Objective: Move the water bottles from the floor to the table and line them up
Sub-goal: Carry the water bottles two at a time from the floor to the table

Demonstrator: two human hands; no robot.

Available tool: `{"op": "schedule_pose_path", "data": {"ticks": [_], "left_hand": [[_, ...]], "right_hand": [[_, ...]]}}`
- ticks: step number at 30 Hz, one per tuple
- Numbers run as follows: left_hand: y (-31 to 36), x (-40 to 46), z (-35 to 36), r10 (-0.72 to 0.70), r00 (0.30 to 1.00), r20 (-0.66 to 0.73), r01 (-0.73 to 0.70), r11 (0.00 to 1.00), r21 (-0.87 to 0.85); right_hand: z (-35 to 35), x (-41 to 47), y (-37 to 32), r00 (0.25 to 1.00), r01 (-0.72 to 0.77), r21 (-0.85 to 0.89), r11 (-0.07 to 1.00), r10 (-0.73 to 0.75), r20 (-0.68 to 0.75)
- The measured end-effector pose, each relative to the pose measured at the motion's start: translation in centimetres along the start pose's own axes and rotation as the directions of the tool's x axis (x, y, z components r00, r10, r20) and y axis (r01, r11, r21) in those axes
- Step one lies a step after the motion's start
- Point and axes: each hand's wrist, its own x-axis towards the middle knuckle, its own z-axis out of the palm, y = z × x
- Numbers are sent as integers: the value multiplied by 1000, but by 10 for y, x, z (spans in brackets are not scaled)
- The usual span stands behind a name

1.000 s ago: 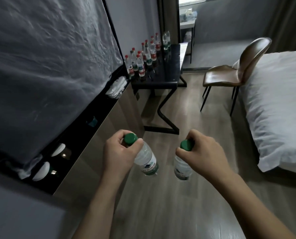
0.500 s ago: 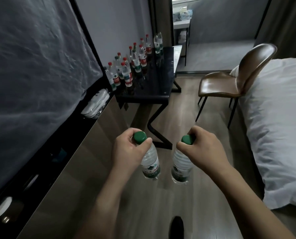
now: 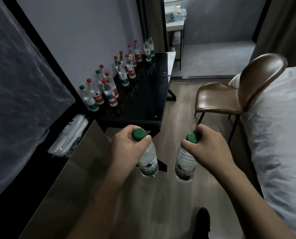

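Note:
My left hand (image 3: 128, 145) grips the neck of a clear water bottle with a green cap and green label (image 3: 149, 163). My right hand (image 3: 205, 145) holds a second green-capped bottle (image 3: 185, 164) the same way. Both bottles hang upright above the wooden floor, just short of the near edge of the black table (image 3: 149, 104). Several bottles with red and green caps (image 3: 109, 90) stand in rows along the table's left side by the wall.
A brown chair (image 3: 230, 99) stands right of the table, beside a white bed (image 3: 281, 135). A low wooden cabinet (image 3: 71, 169) with a wrapped white bundle (image 3: 69, 137) runs along the left under a dark covered panel. A dark shoe (image 3: 202, 219) shows below.
The table and its bottles have come much closer and larger in view. Both hands keep the same grip on their bottles, carried forward together.

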Motion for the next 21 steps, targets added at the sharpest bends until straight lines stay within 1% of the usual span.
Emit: {"op": "schedule_pose_path", "data": {"ticks": [4,10,13,17,21], "left_hand": [[-4,58,42,21,1000,-21,-21,999,34],[24,160,103,67,994,-88,-57,991,118],[36,202,127,81,991,-109,-71,993,94],[39,259,161,55,993,-108,-48,996,72],[26,314,201,31,997,-69,-27,998,60]], "right_hand": [[4,79,24,999,31,-8,1000,-30,45],[-12,210,40,992,114,-1,993,-114,49],[-19,265,44,992,118,30,993,-119,34],[-20,329,61,994,106,36,994,-107,24],[-6,396,82,993,99,-3,995,-99,57]]}}
